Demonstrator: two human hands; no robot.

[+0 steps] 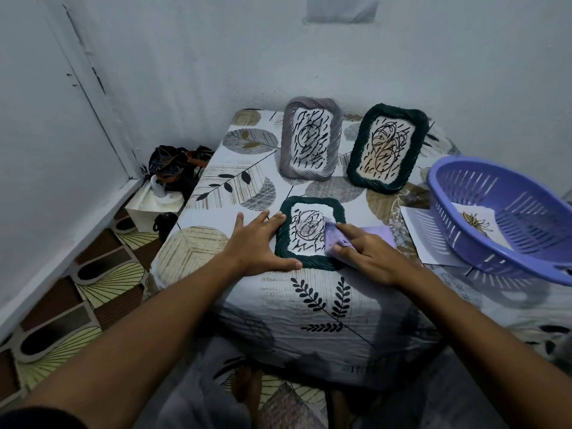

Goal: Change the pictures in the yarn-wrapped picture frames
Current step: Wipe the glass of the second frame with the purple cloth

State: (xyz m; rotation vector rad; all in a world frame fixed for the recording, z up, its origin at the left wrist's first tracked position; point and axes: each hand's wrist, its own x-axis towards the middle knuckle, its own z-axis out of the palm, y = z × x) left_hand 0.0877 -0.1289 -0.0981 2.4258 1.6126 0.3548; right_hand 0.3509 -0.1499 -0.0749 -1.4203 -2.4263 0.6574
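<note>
Dark green frame (310,233) flat on near table (309,298); left hand (258,243) spread, steadying edge; right hand (368,252) pinching purple cloth (337,243) on glass

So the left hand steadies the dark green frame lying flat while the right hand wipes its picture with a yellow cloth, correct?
Not quite: the cloth is purple, not yellow, as the head view shows. The left hand steadies the flat dark green frame while the right hand wipes.
</note>
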